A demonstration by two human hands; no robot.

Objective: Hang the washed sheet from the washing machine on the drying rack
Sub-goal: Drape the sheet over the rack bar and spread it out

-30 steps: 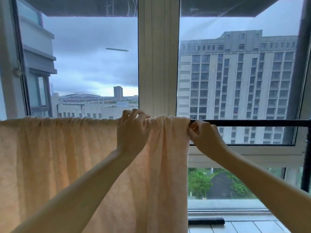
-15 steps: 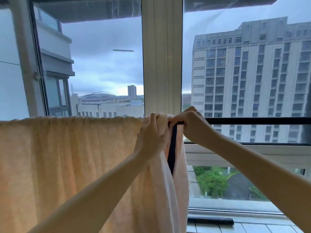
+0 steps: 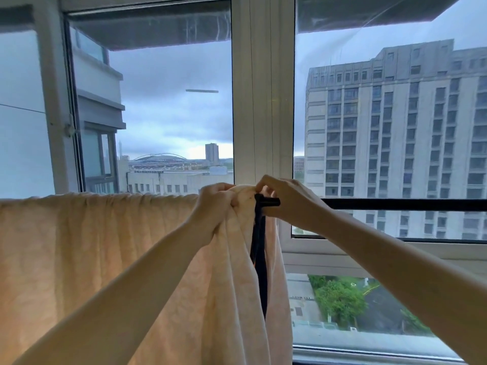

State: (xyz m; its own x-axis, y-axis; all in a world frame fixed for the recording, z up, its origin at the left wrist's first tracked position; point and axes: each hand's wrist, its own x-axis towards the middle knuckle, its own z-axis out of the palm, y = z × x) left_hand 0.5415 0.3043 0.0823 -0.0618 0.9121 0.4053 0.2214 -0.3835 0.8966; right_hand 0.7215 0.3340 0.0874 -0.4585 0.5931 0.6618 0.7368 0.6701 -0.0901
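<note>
Window (image 3: 262,101) behind, grey sky, high-rise beyond. Left hand (image 3: 213,206) clenched on bunched sheet (image 3: 92,259) at top of drying rack bar (image 3: 395,204). Right hand (image 3: 287,201) touching it, pinching sheet edge. Sheet draped leftward from grip; bare bar rightward. Dark upright (image 3: 259,259) directly below grip, between folds.

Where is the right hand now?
Head view, centre: the right hand pinches the sheet at the black rail, just right of the left hand.
</note>
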